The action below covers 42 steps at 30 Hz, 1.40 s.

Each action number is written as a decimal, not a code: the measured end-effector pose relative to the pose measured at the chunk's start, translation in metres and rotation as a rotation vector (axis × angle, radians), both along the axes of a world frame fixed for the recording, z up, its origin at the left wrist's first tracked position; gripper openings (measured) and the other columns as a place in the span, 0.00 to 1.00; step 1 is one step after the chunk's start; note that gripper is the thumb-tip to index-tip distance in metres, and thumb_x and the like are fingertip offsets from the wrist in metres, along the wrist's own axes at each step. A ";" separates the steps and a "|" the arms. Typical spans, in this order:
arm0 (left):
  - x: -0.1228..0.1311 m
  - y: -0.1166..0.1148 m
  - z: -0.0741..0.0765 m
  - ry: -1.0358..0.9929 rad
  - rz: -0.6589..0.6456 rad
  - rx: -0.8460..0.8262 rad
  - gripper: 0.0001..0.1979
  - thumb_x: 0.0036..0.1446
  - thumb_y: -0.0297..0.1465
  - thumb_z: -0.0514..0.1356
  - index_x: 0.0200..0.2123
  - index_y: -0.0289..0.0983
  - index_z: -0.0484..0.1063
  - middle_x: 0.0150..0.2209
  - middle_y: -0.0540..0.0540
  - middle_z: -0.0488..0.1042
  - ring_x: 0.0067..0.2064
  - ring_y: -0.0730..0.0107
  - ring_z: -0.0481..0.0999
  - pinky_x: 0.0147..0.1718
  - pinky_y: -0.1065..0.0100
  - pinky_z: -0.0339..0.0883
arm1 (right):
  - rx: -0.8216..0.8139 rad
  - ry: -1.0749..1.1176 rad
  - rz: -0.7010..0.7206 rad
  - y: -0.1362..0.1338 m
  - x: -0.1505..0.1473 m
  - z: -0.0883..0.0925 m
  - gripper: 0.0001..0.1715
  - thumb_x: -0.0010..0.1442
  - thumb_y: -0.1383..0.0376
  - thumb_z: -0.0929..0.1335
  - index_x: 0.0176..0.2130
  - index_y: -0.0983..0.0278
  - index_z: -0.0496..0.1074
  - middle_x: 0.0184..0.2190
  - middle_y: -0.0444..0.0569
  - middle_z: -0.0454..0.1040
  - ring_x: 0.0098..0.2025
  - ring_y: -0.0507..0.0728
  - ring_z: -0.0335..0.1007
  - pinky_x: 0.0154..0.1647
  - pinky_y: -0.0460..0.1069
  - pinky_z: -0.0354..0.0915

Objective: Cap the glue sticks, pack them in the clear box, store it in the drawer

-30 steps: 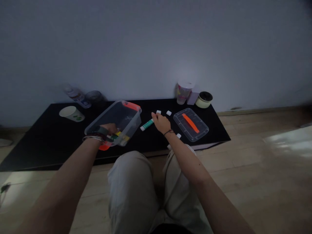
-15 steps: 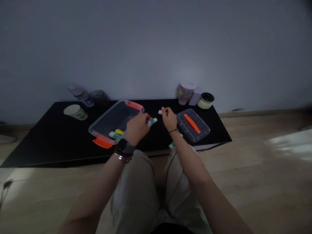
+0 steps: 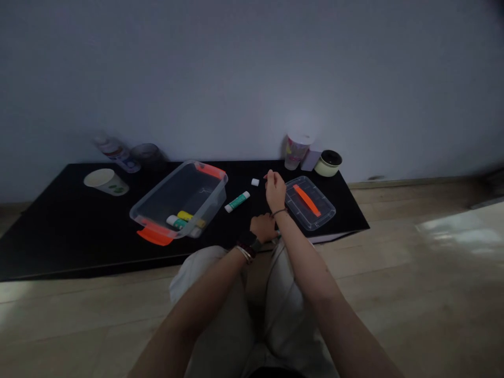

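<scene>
My left hand (image 3: 263,227) is low at the table's front edge, its fingers hidden behind my right wrist. A green-and-white stick, mostly covered, lies close to it. My right hand (image 3: 275,190) hovers just above, fingers curled together with nothing visible in them. Left of its fingertips, and apart from them, a small white cap (image 3: 255,182) rests on the black table. A green-and-white glue stick (image 3: 237,201) lies between the cap and a clear plastic box (image 3: 151,198) with orange clips. Inside the box are another green-and-white stick (image 3: 177,222) and a yellow one (image 3: 184,215).
A clear lid (image 3: 325,210) with an orange handle lies right of my right hand. Along the wall stand a patterned cup (image 3: 296,153), a lilac box (image 3: 310,159) and a cream pot (image 3: 328,165). A paper cup (image 3: 105,181), bottle (image 3: 118,155) and dark jar (image 3: 148,156) are left.
My left hand let go of the glue stick, which now lies on the table, and moved right toward the front edge. My right hand released the white cap and drew slightly away.
</scene>
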<state>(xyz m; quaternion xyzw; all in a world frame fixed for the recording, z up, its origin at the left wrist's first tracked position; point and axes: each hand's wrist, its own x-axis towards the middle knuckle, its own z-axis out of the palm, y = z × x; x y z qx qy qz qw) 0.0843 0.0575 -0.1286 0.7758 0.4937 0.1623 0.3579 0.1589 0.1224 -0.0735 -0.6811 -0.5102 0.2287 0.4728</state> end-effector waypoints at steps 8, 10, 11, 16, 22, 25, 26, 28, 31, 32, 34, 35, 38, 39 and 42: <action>-0.004 0.002 0.017 0.233 -0.111 0.052 0.15 0.56 0.34 0.62 0.45 0.35 0.80 0.45 0.28 0.77 0.52 0.36 0.74 0.46 0.49 0.66 | -0.055 -0.183 0.004 0.002 0.003 0.008 0.26 0.72 0.51 0.52 0.39 0.60 0.70 0.31 0.46 0.74 0.37 0.56 0.72 0.39 0.47 0.60; -0.013 0.012 0.026 0.252 -0.072 0.062 0.13 0.57 0.34 0.61 0.41 0.34 0.79 0.47 0.27 0.76 0.51 0.37 0.75 0.45 0.49 0.66 | -0.051 -0.226 -0.037 0.007 0.013 0.005 0.25 0.72 0.51 0.53 0.42 0.61 0.70 0.34 0.48 0.75 0.38 0.57 0.71 0.40 0.48 0.61; -0.021 0.018 0.030 0.263 -0.050 0.068 0.13 0.58 0.35 0.60 0.41 0.34 0.79 0.48 0.28 0.76 0.51 0.38 0.75 0.45 0.49 0.66 | -0.051 -0.252 -0.062 0.010 0.018 0.002 0.24 0.72 0.52 0.53 0.44 0.62 0.69 0.35 0.49 0.75 0.39 0.57 0.71 0.41 0.48 0.61; -0.067 0.053 0.045 0.165 0.132 0.037 0.14 0.62 0.40 0.56 0.39 0.37 0.75 0.43 0.36 0.78 0.46 0.50 0.77 0.43 0.58 0.67 | -0.139 -0.447 -0.107 0.024 0.041 -0.020 0.21 0.69 0.61 0.59 0.55 0.68 0.66 0.48 0.59 0.72 0.50 0.62 0.68 0.49 0.51 0.61; -0.089 0.063 0.043 -0.383 0.380 -0.140 0.11 0.59 0.39 0.61 0.36 0.37 0.71 0.38 0.43 0.79 0.40 0.62 0.77 0.38 0.66 0.68 | -0.316 -0.720 0.036 0.031 0.036 -0.052 0.31 0.66 0.63 0.62 0.66 0.65 0.59 0.61 0.63 0.64 0.60 0.67 0.57 0.57 0.58 0.58; -0.083 0.058 0.046 -0.619 0.406 -0.302 0.11 0.59 0.37 0.62 0.36 0.36 0.67 0.37 0.43 0.79 0.37 0.66 0.78 0.37 0.67 0.70 | -0.282 -0.812 0.150 0.034 0.030 -0.060 0.30 0.66 0.65 0.62 0.65 0.60 0.62 0.63 0.57 0.64 0.63 0.65 0.54 0.63 0.60 0.51; -0.081 0.057 0.049 -0.674 0.411 -0.343 0.10 0.60 0.36 0.62 0.36 0.36 0.66 0.37 0.43 0.79 0.37 0.67 0.79 0.37 0.67 0.70 | -0.278 -0.834 0.177 0.034 0.028 -0.062 0.28 0.66 0.65 0.62 0.64 0.60 0.65 0.62 0.56 0.66 0.63 0.65 0.54 0.64 0.61 0.48; -0.079 0.055 0.053 -0.747 0.431 -0.395 0.08 0.63 0.35 0.59 0.37 0.36 0.66 0.37 0.43 0.79 0.37 0.69 0.79 0.37 0.68 0.71 | -0.297 -0.861 0.196 0.034 0.028 -0.063 0.24 0.66 0.67 0.61 0.59 0.61 0.69 0.58 0.56 0.70 0.61 0.64 0.56 0.64 0.61 0.47; -0.080 0.055 0.059 -0.802 0.489 -0.441 0.07 0.67 0.34 0.54 0.38 0.36 0.65 0.35 0.45 0.77 0.36 0.71 0.79 0.37 0.70 0.71 | -0.337 -0.851 0.178 0.032 0.031 -0.061 0.20 0.66 0.68 0.61 0.54 0.63 0.73 0.54 0.59 0.73 0.59 0.65 0.60 0.61 0.60 0.52; -0.081 0.056 0.060 -0.811 0.511 -0.453 0.07 0.67 0.33 0.53 0.38 0.37 0.65 0.35 0.46 0.77 0.36 0.72 0.79 0.37 0.71 0.71 | -0.346 -0.822 0.173 0.032 0.032 -0.060 0.19 0.66 0.68 0.62 0.53 0.64 0.74 0.53 0.59 0.73 0.58 0.65 0.62 0.61 0.60 0.54; -0.083 0.057 0.061 -0.817 0.553 -0.471 0.06 0.67 0.33 0.53 0.38 0.37 0.65 0.33 0.47 0.75 0.34 0.73 0.78 0.35 0.71 0.71 | -0.343 -0.676 0.153 0.034 0.032 -0.055 0.17 0.64 0.68 0.65 0.51 0.65 0.74 0.52 0.60 0.74 0.57 0.63 0.65 0.59 0.57 0.57; -0.083 0.058 0.061 -0.818 0.569 -0.475 0.07 0.67 0.33 0.53 0.37 0.37 0.65 0.32 0.48 0.75 0.33 0.73 0.77 0.34 0.71 0.71 | -0.326 -0.546 0.131 0.036 0.031 -0.051 0.17 0.63 0.68 0.66 0.51 0.66 0.74 0.51 0.59 0.74 0.56 0.62 0.67 0.58 0.56 0.59; -0.082 0.059 0.062 -0.826 0.576 -0.472 0.08 0.67 0.34 0.53 0.35 0.38 0.65 0.29 0.50 0.73 0.28 0.75 0.73 0.31 0.72 0.70 | -0.231 0.066 0.032 0.042 0.022 -0.038 0.11 0.62 0.67 0.67 0.45 0.67 0.74 0.43 0.54 0.78 0.47 0.56 0.74 0.51 0.51 0.68; -0.082 0.059 0.062 -0.831 0.569 -0.469 0.09 0.67 0.35 0.53 0.34 0.37 0.65 0.28 0.50 0.72 0.26 0.76 0.72 0.30 0.72 0.69 | -0.195 0.307 0.016 0.042 0.018 -0.033 0.08 0.63 0.67 0.66 0.41 0.67 0.74 0.39 0.52 0.79 0.43 0.54 0.75 0.48 0.50 0.70; -0.080 0.058 0.063 -0.856 0.518 -0.471 0.13 0.68 0.38 0.53 0.33 0.37 0.65 0.26 0.50 0.70 0.24 0.77 0.69 0.27 0.74 0.67 | -0.108 0.907 0.062 0.038 0.004 -0.019 0.06 0.63 0.68 0.66 0.34 0.65 0.72 0.33 0.47 0.78 0.38 0.51 0.76 0.43 0.47 0.73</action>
